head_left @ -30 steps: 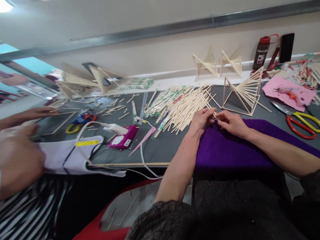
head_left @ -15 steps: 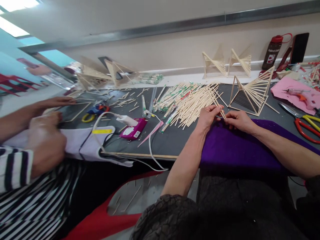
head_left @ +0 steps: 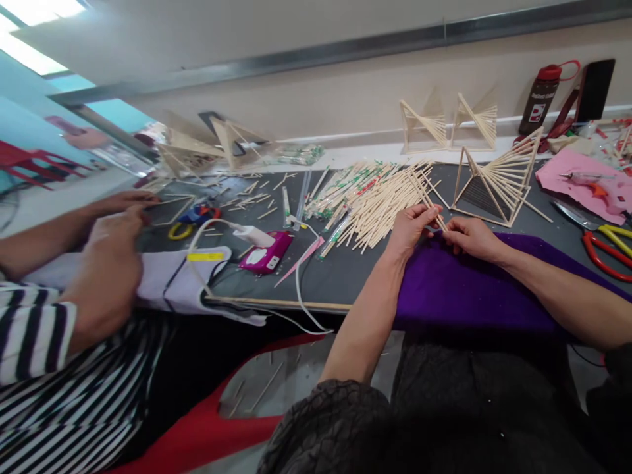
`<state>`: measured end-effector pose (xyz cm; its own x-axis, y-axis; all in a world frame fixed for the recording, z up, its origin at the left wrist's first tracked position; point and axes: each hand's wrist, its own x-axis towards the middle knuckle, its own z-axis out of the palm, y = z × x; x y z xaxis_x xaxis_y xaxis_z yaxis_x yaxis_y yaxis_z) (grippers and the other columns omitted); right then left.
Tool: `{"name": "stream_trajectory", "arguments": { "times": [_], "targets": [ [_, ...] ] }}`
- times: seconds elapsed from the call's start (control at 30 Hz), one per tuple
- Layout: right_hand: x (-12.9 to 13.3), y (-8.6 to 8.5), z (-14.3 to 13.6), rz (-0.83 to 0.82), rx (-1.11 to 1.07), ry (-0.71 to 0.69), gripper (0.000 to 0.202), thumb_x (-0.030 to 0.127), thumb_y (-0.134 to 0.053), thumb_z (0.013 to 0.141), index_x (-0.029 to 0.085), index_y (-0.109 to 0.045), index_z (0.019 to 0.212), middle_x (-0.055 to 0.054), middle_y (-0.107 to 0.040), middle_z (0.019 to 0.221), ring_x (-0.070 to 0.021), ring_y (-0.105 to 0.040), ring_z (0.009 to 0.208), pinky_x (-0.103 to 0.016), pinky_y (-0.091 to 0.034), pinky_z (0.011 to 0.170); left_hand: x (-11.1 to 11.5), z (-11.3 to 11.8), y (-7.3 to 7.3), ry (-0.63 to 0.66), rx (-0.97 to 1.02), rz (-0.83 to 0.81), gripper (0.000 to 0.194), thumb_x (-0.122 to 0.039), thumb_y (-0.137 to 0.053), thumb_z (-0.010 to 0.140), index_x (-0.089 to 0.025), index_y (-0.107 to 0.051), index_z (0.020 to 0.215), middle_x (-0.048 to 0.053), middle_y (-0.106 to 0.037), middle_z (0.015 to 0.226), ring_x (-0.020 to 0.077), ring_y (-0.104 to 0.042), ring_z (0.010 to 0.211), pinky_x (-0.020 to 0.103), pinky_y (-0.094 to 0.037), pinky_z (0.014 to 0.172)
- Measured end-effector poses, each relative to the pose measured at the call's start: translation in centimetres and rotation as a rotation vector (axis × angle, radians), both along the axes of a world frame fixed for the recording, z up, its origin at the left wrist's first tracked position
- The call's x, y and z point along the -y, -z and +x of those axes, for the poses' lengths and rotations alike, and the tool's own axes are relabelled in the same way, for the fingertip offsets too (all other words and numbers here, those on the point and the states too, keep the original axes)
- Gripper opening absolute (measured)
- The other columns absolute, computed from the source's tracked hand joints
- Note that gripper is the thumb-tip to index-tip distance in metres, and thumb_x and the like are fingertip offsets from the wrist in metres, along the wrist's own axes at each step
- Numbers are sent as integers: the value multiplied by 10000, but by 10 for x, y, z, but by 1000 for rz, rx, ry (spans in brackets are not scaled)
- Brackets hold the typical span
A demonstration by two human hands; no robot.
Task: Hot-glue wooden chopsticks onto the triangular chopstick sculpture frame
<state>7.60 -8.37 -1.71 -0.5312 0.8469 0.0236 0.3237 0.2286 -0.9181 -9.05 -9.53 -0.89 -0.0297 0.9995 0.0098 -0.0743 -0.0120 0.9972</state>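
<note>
Thin wooden sticks (head_left: 425,197) slant between my hands, above the purple cloth (head_left: 464,289). My left hand (head_left: 412,227) pinches them, with thumb and forefinger near their middle. At their lower end, the fingers of my right hand (head_left: 467,238) are closed on them. How many sticks are held is hard to tell. A loose pile of bare sticks (head_left: 382,210) lies just left of my hands, beside sticks in green-marked wrappers (head_left: 340,187). To the right stands a twisted frame of sticks (head_left: 513,174).
Two smaller stick frames (head_left: 427,128) stand by the wall. A pink sheet bears a glue gun (head_left: 592,184), near red-handled pliers (head_left: 600,253). Left are a magenta power adapter (head_left: 266,253), a white cable and a co-worker's hands (head_left: 106,257). A bottle (head_left: 540,99) stands at the back.
My hands have barely moved and still hold the sticks. The co-worker's nearer hand has moved up and toward the right. The view has shifted slightly.
</note>
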Motion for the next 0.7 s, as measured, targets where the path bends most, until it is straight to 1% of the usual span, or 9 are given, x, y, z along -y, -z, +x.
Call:
{"name": "stream_trajectory", "arguments": {
  "times": [0.1, 0.23, 0.33, 0.5, 0.7],
  "targets": [
    [0, -1, 0, 28, 36, -18, 137, 223, -559, 817, 184, -534, 688, 39, -564, 529, -99, -552, 446, -190, -411, 480, 1, 0, -1, 21, 3, -2, 409, -486, -771, 626, -150, -723, 854, 31, -678, 721, 96, -579, 602, 183, -432, 479],
    [0, 1, 2, 33, 45, -19, 117, 255, -571, 803, 182, -548, 714, 34, -574, 535, -107, -566, 466, -198, -414, 497, 1, -2, -1, 43, -16, 6, 405, -481, -754, 648, -152, -726, 882, 21, -661, 687, 94, -579, 597, 185, -436, 488],
    [1, 3, 3, 30, 9, 18, 132, 300, -588, 793, 179, -565, 746, 35, -568, 524, -106, -551, 458, -198, -408, 483, -1, 0, 1, 57, -5, 9, 390, -473, -752, 661, -150, -724, 879, 17, -662, 686, 91, -578, 588, 183, -434, 481],
    [2, 4, 3, 0, -69, 70, 242, 415, -614, 793, 175, -579, 784, 16, -587, 560, -110, -548, 460, -197, -390, 430, -3, 5, 3, 87, 30, -7, 419, -489, -762, 654, -140, -719, 882, 26, -682, 716, 76, -566, 558, 169, -409, 449],
    [1, 3, 4, -32, -98, 57, 261, 435, -621, 786, 181, -565, 767, 20, -577, 566, -102, -536, 451, -191, -382, 400, 0, 7, -1, 58, 44, -46, 423, -506, -759, 662, -146, -722, 880, 24, -681, 701, 70, -562, 545, 163, -402, 444]
  ]
}}
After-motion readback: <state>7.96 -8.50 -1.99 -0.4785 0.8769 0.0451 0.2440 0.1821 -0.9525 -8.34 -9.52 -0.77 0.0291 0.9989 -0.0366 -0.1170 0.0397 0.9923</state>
